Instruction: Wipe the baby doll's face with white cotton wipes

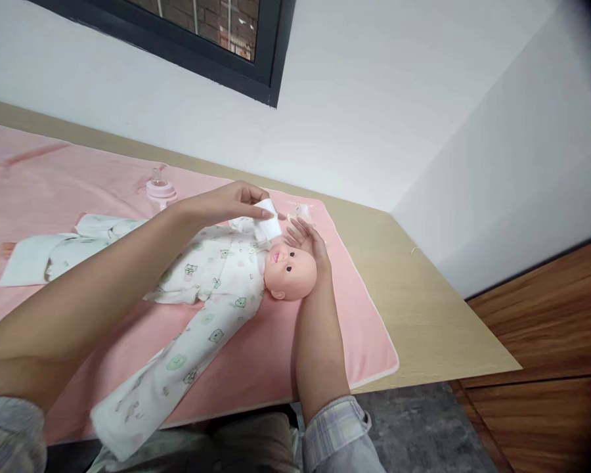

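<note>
Doll [291, 270] face up on pink blanket [369, 341], head to the right, legs to the left; patterned clothing [217, 279] on body, one sleeve stretched toward the near edge. Left hand [249, 202] above the doll's upper chest, on the far side, white cloth [269, 222] pinched between thumb and fingers, just beside the chin. Right hand [311, 242] open, fingers slightly spread, just past the head; its wrist seems to touch the head. Bottle [160, 190] farther left, beyond the left forearm.
</note>
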Motion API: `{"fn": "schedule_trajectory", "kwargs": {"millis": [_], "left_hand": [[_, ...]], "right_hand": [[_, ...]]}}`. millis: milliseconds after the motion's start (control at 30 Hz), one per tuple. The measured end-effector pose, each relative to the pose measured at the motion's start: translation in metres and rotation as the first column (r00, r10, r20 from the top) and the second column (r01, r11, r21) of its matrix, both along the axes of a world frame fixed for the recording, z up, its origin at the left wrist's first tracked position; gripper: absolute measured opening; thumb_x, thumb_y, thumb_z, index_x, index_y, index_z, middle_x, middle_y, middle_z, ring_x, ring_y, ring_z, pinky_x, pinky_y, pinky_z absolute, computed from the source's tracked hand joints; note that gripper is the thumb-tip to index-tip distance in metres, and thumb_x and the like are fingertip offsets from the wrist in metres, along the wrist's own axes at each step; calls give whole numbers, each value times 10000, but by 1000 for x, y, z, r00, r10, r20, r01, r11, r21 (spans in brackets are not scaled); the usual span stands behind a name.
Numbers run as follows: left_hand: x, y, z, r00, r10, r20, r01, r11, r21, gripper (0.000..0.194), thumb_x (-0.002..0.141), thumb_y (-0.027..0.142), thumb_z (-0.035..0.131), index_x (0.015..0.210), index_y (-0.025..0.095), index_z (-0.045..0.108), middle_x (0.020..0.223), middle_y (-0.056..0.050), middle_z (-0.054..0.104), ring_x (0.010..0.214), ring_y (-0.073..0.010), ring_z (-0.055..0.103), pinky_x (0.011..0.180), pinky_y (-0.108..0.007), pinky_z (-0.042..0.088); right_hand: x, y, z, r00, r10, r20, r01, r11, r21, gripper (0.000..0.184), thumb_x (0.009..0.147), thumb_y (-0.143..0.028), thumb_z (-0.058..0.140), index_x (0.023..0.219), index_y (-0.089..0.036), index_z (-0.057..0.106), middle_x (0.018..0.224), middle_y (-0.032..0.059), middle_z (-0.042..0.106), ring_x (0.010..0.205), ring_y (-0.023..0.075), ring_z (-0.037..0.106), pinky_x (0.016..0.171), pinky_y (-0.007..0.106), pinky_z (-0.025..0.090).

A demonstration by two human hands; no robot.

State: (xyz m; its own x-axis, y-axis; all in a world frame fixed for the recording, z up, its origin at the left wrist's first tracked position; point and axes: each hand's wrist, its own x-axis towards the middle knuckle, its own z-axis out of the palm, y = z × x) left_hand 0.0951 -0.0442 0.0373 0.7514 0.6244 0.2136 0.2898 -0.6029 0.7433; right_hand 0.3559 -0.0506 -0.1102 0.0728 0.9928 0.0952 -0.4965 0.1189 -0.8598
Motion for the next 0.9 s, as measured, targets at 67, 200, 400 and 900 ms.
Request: {"fn": "schedule_trajectory", "kwargs": {"millis": [67,200,400,900], "left_hand": [[-9,-9,-2,995,-102,-5,101,994,-49,307,852,490,714,881,187,746,902,-63,736,902,-252,697,778,-319,545],[-14,-21,-3,952,-300,-52,296,952,-81,229,888,415,707,864,189,736,818,-27,703,772,-192,665,692,-246,502],[-3,-24,-12,931,-280,-235,304,950,70,255,911,390,606,842,159,689,773,-3,655,682,-152,574,613,-221,407],[14,-37,-28,970,-75,-229,107,986,130,183,761,334,642,808,185,737,631,8,622,577,-163,542,559,-265,318]], "right_hand": [[0,2,-3,1000,15,-3,-15,999,-31,312,866,-471,632,1131,-320,694,1335,-7,689,1236,206,646,1088,425,526],[0,4,-7,996,80,27,-78,994,-78,354,856,-467,661,1175,-316,683,1310,-9,702,1215,215,654,1159,465,472],[0,7,-9,994,76,81,-63,987,-149,364,871,-457,658,1195,-291,676,1239,9,735,1168,215,686,1213,460,420],[-16,-12,3,994,-31,106,46,989,-144,363,843,-461,713,1158,-288,666,1311,16,706,1291,227,634,1195,470,460]]}}
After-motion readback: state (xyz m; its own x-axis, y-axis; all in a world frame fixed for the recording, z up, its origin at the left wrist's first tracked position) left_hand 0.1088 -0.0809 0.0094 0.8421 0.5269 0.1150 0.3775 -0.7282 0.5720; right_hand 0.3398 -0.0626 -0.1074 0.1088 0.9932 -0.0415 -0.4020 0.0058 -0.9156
